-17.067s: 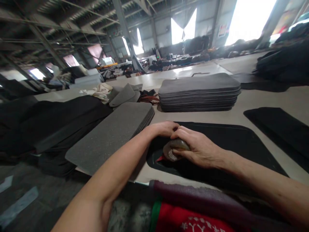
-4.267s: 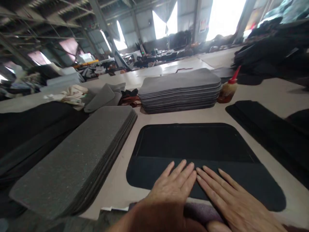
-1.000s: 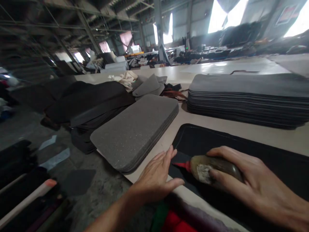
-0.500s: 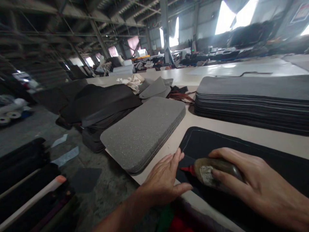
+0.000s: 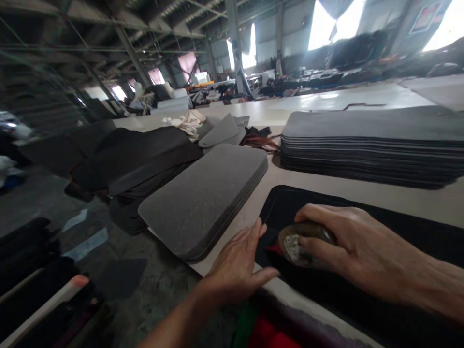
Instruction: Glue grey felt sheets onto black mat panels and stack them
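Observation:
In my right hand [image 5: 348,241] is a grimy glue bottle [image 5: 295,244] with a red nozzle and a torn pale label. It is tipped nearly flat, its nozzle pointing left and down at the near-left edge of a black rounded panel [image 5: 366,210]. A thin line follows the panel's border. My left hand [image 5: 237,261] lies with fingers stretched at the panel's left edge, thumb apart, holding nothing. Just beyond it is a stack of grey rounded foam sheets [image 5: 203,193]. Whether the nozzle touches the panel I cannot tell.
At the back right stands a tall stack of grey-topped black panels [image 5: 369,145]. Dark sheets [image 5: 152,154] hang over the table's left side. Grey offcuts [image 5: 223,131] and a cream cloth [image 5: 190,122] lie behind. Dark rolls [image 5: 29,261] stand at lower left.
My right hand and the glue bottle have shifted slightly left, with the bottle now turned more end-on. My left hand keeps its place by the panel's edge. The whole view has swung a little right.

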`<control>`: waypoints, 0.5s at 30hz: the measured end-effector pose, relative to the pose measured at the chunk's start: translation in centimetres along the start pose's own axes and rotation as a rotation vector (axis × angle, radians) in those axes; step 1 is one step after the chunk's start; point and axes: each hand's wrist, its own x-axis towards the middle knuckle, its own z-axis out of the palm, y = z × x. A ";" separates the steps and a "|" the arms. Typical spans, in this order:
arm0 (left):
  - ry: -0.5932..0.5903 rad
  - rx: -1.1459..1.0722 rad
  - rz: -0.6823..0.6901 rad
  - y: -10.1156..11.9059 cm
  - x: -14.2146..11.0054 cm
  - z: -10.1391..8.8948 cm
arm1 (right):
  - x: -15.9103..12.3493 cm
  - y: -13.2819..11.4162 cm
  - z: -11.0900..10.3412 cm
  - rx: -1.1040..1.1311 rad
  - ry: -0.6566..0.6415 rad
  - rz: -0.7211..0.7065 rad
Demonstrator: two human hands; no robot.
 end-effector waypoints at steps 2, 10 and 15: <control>0.002 0.002 0.010 0.0 0.0 -0.1 | 0.1 -0.1 -0.1 -0.005 0.002 0.005; -0.009 0.011 -0.009 0.1 0.2 -0.2 | 0.6 -0.3 -0.1 -0.016 0.015 -0.013; -0.014 0.010 0.001 0.2 0.2 -0.3 | 0.5 -0.4 -0.6 -0.031 0.001 0.007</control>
